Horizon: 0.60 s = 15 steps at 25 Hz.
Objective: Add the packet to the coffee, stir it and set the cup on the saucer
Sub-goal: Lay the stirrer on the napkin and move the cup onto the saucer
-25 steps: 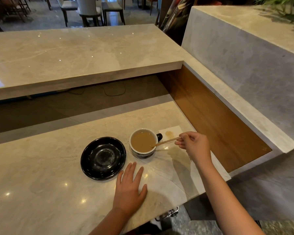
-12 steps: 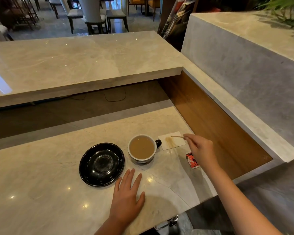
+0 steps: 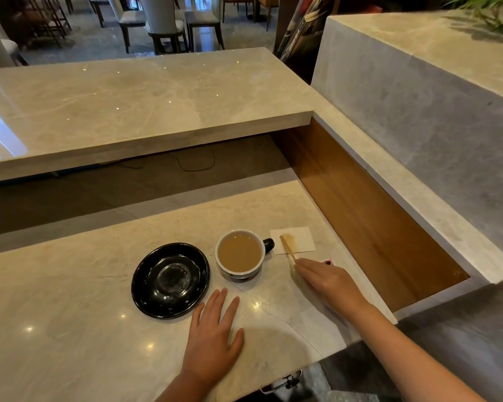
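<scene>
A white cup (image 3: 240, 253) with a black handle, full of light brown coffee, stands on the marble counter (image 3: 70, 329). The black saucer (image 3: 170, 280) lies just left of it, apart from the cup and with nothing on it. A thin wooden stirrer (image 3: 287, 248) rests with its tip on a stained white napkin (image 3: 299, 241) right of the cup. My right hand (image 3: 328, 281) pinches the stirrer's near end, low over the counter. A red packet (image 3: 328, 261) peeks out behind that hand. My left hand (image 3: 212, 338) lies flat, fingers apart, in front of the cup and saucer.
A raised marble shelf (image 3: 143, 105) runs across the back above a dark recess with cables. A wooden side panel (image 3: 360, 204) and a marble ledge (image 3: 418, 198) close off the right. The counter's front edge is near my arms. Chairs stand far behind.
My right hand lifted the stirrer out of the coffee, carried it right and lowered it onto the napkin. The left hand stayed flat. The camera view tilted slightly.
</scene>
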Each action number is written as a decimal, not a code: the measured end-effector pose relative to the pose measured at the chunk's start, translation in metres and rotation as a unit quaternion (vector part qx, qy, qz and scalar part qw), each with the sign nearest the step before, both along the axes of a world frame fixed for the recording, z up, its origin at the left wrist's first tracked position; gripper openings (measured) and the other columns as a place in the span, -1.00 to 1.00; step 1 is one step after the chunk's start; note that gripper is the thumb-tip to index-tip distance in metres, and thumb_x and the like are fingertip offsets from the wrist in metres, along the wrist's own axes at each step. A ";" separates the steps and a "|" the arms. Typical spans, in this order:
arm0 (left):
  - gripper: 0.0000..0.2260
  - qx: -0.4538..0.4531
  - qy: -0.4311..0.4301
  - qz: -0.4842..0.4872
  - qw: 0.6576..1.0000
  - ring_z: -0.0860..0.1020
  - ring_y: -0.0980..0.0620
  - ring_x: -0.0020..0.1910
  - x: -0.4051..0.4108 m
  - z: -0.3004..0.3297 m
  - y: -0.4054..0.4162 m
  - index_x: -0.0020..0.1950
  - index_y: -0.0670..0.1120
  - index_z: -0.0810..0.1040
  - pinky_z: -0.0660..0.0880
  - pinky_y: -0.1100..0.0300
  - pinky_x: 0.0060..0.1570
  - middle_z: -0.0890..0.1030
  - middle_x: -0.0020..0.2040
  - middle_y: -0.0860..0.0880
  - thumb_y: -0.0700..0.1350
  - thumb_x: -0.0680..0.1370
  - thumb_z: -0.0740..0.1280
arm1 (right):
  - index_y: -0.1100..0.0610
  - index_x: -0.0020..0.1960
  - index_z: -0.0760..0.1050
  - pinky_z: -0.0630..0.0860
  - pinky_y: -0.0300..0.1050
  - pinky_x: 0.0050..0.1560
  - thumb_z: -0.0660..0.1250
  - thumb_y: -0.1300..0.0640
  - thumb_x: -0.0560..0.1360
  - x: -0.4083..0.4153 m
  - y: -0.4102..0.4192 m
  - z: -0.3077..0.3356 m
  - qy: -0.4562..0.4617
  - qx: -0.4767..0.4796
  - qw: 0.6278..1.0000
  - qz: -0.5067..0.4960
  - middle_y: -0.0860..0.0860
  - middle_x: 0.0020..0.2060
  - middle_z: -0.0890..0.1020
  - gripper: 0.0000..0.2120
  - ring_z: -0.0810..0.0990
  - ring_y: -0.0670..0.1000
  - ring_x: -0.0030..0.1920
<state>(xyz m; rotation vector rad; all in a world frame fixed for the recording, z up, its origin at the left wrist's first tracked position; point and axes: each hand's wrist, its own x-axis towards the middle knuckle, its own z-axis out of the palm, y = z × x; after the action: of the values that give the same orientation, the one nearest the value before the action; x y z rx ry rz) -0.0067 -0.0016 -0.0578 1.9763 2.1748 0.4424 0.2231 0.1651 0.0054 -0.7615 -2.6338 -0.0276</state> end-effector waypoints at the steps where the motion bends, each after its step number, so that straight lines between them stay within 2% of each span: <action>1: -0.49 0.001 -0.001 0.000 1.000 0.26 -0.12 0.40 0.000 0.000 0.000 0.38 -0.05 0.41 0.01 0.02 0.33 0.37 0.41 -0.16 0.13 0.49 0.15 | 0.26 0.07 0.59 0.66 -0.08 -0.19 0.59 0.33 0.18 0.001 -0.002 0.000 -0.005 -0.011 1.000 -0.004 0.16 -0.02 0.70 -0.54 0.70 0.11 -0.09; 5: -0.50 0.008 -0.003 0.000 1.000 0.26 -0.13 0.40 0.001 0.000 0.000 0.38 -0.07 0.41 0.01 0.00 0.33 0.37 0.41 -0.17 0.07 0.46 0.26 | 0.25 0.01 0.62 0.64 -0.11 -0.14 0.56 0.25 0.26 0.000 -0.006 -0.006 -0.016 0.002 1.000 0.012 0.15 -0.02 0.71 -0.66 0.69 0.09 -0.06; 10: -0.49 0.014 0.003 -0.003 1.000 0.28 -0.15 0.39 0.001 0.000 0.001 0.37 -0.08 0.42 0.05 -0.02 0.34 0.38 0.40 -0.18 0.05 0.45 0.30 | 0.19 -0.04 0.63 0.61 -0.06 0.02 0.52 0.16 0.33 -0.004 -0.008 -0.019 -0.039 -0.001 0.999 0.027 0.08 -0.05 0.71 -0.76 0.66 0.06 0.02; 15: -0.49 0.010 0.009 0.000 1.000 0.27 -0.14 0.40 0.001 0.000 0.000 0.38 -0.08 0.41 0.17 -0.14 0.31 0.37 0.40 -0.18 0.06 0.46 0.28 | 0.10 0.00 0.59 0.43 0.00 0.25 0.39 0.02 0.44 -0.004 -0.013 -0.032 -0.078 -0.028 0.996 -0.020 -0.01 0.03 0.67 -0.80 0.58 0.00 0.16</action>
<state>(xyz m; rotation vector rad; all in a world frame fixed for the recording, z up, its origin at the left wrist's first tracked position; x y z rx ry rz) -0.0060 -0.0014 -0.0576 1.9986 2.1905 0.4497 0.2190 0.1516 -0.0266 -0.8636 -2.7766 -0.0268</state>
